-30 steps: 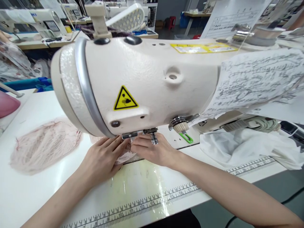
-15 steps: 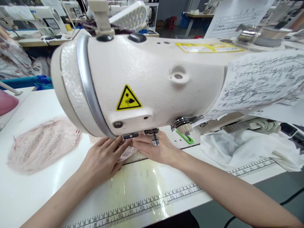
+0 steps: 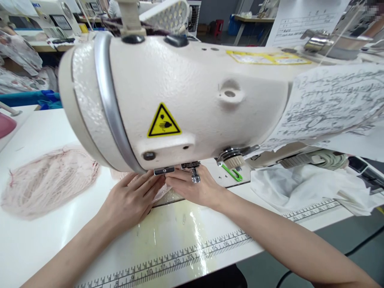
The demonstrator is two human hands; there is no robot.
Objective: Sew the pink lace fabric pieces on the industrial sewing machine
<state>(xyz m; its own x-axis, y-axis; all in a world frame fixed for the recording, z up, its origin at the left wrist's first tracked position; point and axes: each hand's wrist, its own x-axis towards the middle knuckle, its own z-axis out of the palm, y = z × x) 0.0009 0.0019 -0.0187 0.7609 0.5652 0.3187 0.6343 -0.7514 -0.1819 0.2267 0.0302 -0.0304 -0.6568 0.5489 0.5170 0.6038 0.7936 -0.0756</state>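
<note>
Under the head of a cream sewing machine [image 3: 192, 92], both hands meet at a piece of pale pink lace fabric [image 3: 162, 193]. My left hand [image 3: 132, 198] lies over the fabric's left side, fingers long and close together, thumb tucked low. From the right, my right hand [image 3: 196, 186] grips the fabric with bent fingers; its fingertips are partly hidden behind the machine's metal parts. The needle area is out of sight behind the machine head. Another pale pink mesh piece [image 3: 51, 182] with reddish edge threads is spread on the table to the left.
A printed ruler strip [image 3: 180, 260] runs along the front of the white table [image 3: 75, 236]. Right of my hands are a green thread snipper [image 3: 232, 173] and white cloth [image 3: 288, 186]. Handwritten paper [image 3: 333, 100] covers the machine's right side. Other sewing machines [image 3: 51, 20] stand behind.
The view has shifted slightly, so the table items appear a little farther left. My left hand's fingers have drawn closer together beside the right hand; both remain at the lace fabric.
</note>
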